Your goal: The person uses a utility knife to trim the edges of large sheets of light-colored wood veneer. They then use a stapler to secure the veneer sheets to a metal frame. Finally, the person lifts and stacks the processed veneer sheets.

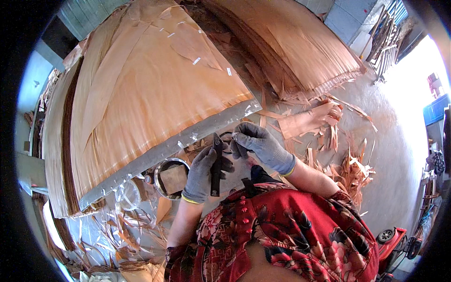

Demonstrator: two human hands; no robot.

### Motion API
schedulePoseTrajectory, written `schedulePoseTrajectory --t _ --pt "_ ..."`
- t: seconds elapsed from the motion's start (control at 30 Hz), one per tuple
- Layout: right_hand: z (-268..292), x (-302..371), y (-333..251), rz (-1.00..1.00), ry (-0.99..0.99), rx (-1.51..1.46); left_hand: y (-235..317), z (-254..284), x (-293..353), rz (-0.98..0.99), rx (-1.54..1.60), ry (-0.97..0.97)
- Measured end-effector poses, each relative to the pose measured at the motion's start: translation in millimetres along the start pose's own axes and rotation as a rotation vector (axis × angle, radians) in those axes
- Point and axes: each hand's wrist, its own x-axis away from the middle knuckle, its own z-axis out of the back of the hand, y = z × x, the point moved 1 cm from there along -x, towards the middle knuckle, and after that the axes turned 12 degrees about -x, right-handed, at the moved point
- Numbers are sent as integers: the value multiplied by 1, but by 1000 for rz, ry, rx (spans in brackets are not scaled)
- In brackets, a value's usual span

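Grey knitted fabric covers both hands, which meet near the centre of the view, in front of a person's red floral garment (300, 221). The left hand in its grey glove with a yellow cuff edge (201, 170) is closed around a long, flat, dark tool with a pointed upper end (215, 171); the tool stands nearly upright in the view, its tip toward the big stack and its lower end toward the garment. Just to its right, the right hand in a matching grey glove (258, 142) has its thumb and forefinger drawn close together near that tip; whether something small is pinched there cannot be told. A thin, dark, curved shape between the hands is too small to make out. Beyond them spreads a large stack of thin, orange-brown wood sheets (155, 80), with a long grey straight-edged strip (169, 146) along its near edge and small white tabs on top. A second stack of reddish-brown sheets (291, 42) lies farther off to the right. Left of the left hand sits a round, pale-rimmed container (158, 181) with a squarish tan block (173, 179) inside. Torn, curling orange-brown scraps (354, 174) litter the grey floor (394, 155) on both sides.
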Motion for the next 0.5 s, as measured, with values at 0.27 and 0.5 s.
schedulePoseTrajectory --t 0.27,0.5 --pt "-8 8 -10 -148 -76 162 33 -3 27 180 -129 -39" --pt "-8 7 -1 -154 -92 117 43 -3 33 210 -291 -64"
